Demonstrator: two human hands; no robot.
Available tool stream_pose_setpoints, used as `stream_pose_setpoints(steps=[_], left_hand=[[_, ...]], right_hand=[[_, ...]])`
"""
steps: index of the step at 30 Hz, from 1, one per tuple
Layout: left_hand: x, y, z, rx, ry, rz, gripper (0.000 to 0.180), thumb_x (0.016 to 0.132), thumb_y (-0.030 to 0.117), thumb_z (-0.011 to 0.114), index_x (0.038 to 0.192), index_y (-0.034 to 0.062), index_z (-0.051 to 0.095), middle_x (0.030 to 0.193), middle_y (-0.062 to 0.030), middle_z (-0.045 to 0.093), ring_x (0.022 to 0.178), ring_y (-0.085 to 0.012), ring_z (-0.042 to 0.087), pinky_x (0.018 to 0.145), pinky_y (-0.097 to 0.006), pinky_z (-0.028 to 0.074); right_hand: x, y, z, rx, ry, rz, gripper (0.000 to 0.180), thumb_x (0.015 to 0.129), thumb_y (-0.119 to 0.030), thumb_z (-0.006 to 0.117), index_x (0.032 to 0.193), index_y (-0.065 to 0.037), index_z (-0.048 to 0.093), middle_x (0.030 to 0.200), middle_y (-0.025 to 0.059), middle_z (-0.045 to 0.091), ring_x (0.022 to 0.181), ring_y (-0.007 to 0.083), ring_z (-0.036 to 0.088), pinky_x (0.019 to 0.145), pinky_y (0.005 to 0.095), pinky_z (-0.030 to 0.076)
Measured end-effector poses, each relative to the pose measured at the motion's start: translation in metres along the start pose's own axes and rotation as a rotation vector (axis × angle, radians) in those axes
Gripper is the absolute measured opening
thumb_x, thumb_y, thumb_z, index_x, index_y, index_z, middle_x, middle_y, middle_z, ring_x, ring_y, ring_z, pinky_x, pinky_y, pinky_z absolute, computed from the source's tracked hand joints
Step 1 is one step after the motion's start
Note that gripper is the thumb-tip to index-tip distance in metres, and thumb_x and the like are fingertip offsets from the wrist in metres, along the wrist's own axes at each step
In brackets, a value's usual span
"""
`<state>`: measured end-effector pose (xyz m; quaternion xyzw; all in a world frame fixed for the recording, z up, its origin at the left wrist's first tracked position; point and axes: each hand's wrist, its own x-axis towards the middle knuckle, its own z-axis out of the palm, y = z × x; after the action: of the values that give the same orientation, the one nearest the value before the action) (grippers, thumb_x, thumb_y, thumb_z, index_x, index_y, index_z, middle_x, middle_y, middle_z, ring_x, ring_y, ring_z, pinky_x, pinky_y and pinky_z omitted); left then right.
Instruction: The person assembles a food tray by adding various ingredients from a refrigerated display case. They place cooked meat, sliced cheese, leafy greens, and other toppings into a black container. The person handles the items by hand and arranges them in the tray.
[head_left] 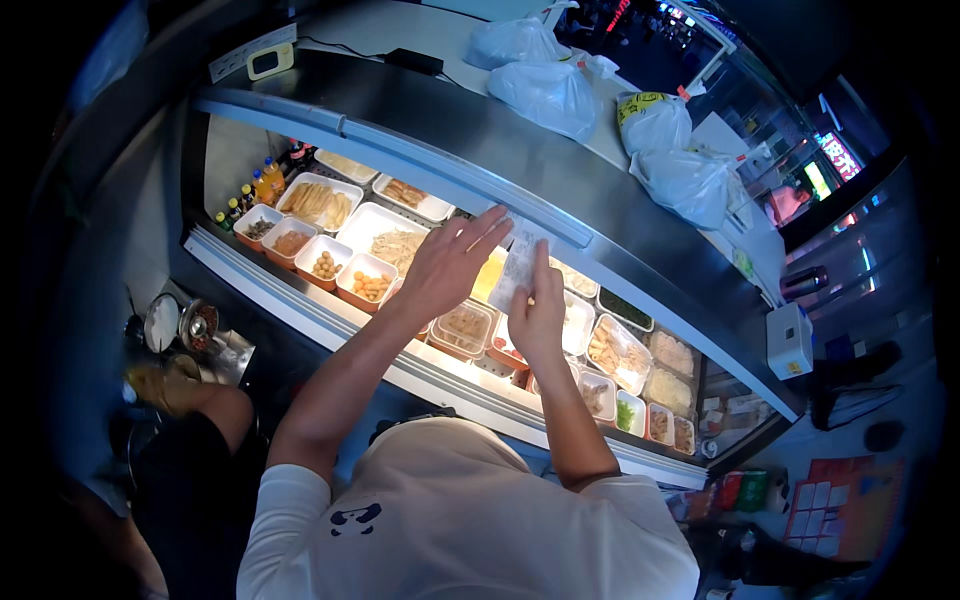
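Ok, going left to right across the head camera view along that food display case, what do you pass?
Small bottles → orange tubs of food → left hand, spread open over the trays → slip of paper pinched in the right hand → lidded trays of food → small white box on the counter edge.

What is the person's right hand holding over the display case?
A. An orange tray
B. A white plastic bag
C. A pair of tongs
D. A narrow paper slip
D: the right hand pinches a narrow paper slip upright above the food trays, while the left hand hovers open beside it.
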<state>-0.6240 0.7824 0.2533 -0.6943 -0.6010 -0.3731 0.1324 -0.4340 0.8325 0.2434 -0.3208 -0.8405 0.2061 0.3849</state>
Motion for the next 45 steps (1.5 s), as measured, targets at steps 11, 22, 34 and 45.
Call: stream_pose_setpoints(steps=[11,22,34,45], left_hand=[[-0.002,-0.026,-0.004,0.165,0.027,-0.039,0.059,0.088,0.004,0.069,0.146,0.0116,0.057,0.154,-0.0027,0.053,0.119,-0.0280,0.056,0.100,-0.041,0.048],[-0.038,-0.001,0.032,-0.491,0.331,-0.348,0.039,0.092,0.004,0.070,0.130,0.0051,0.060,0.122,-0.0121,0.064,0.100,-0.0213,0.064,0.088,-0.036,0.053],[-0.043,0.018,0.069,-1.528,0.046,-0.963,0.025,0.102,0.014,0.063,0.118,-0.0012,0.051,0.110,-0.0187,0.070,0.101,-0.0219,0.072,0.091,-0.034,0.059],[-0.053,0.029,0.077,-2.036,0.220,-1.171,0.012,0.098,0.002,0.059,0.110,0.0007,0.057,0.101,-0.0154,0.070,0.084,-0.0169,0.068,0.081,-0.032,0.058]], right_hand=[[0.019,-0.002,0.015,0.052,0.003,-0.065,0.076,0.093,0.005,0.052,0.163,0.003,0.022,0.119,0.0246,0.049,0.102,0.0378,0.057,0.088,0.0408,0.050],[0.023,-0.011,0.006,0.104,-0.052,0.050,0.084,0.090,0.001,0.060,0.164,0.000,0.020,0.116,0.0234,0.052,0.099,0.0351,0.060,0.084,0.0382,0.053],[0.028,-0.005,-0.024,-0.319,-0.173,0.030,0.091,0.081,-0.010,0.061,0.165,-0.023,0.030,0.076,0.0119,0.068,0.066,0.0293,0.069,0.062,0.0402,0.057],[0.036,-0.006,-0.041,-0.653,-0.147,-0.085,0.097,0.068,-0.007,0.064,0.159,-0.032,0.043,0.060,0.0101,0.062,0.049,0.0272,0.062,0.048,0.0411,0.050]])
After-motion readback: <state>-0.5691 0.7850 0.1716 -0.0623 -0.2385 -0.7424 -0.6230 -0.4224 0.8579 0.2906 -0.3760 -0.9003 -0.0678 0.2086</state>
